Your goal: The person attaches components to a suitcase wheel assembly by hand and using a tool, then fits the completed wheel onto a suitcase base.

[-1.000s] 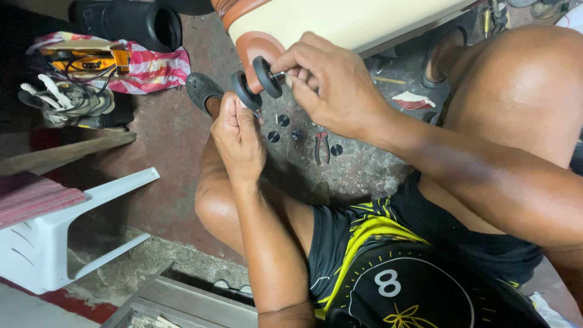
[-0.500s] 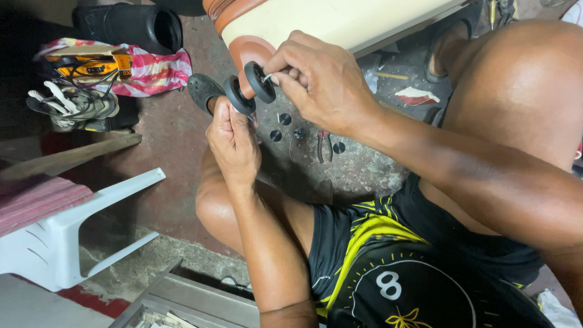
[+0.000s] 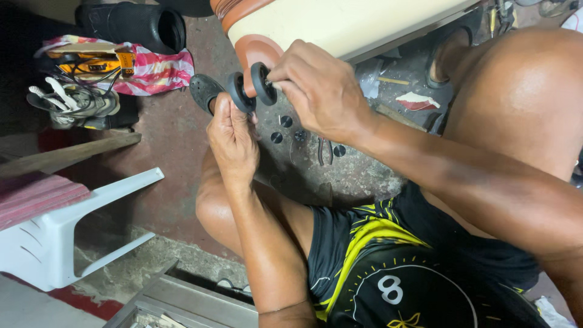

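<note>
Nearest the camera are the black and yellow shorts point(image 3: 388, 267) of the seated person, with a bent knee at about eight o'clock from them. Above that knee the left hand point(image 3: 234, 136) is closed around the left black rubber wheel point(image 3: 238, 92), fingers curled up under its lower edge. Directly at three o'clock from it, almost touching, sits the second black rubber wheel point(image 3: 263, 83), pinched at its right face by the fingertips of the right hand point(image 3: 319, 91). The two wheels stand on edge, face to face, seemingly joined on one short axle, though the axle itself is hidden between them.

The step in hand looks like seating or turning the wheel pair at the corner of the cream hard-shell suitcase with brown trim point(image 3: 340, 24), which lies just at twelve o'clock from both hands. The next move probably calls for steady opposed pressure while keeping the wheels aligned.

On the concrete floor point(image 3: 182, 146) beyond, small dark round parts point(image 3: 285, 121) lie loose, with grey pliers point(image 3: 322, 150) at four o'clock from them.
</note>
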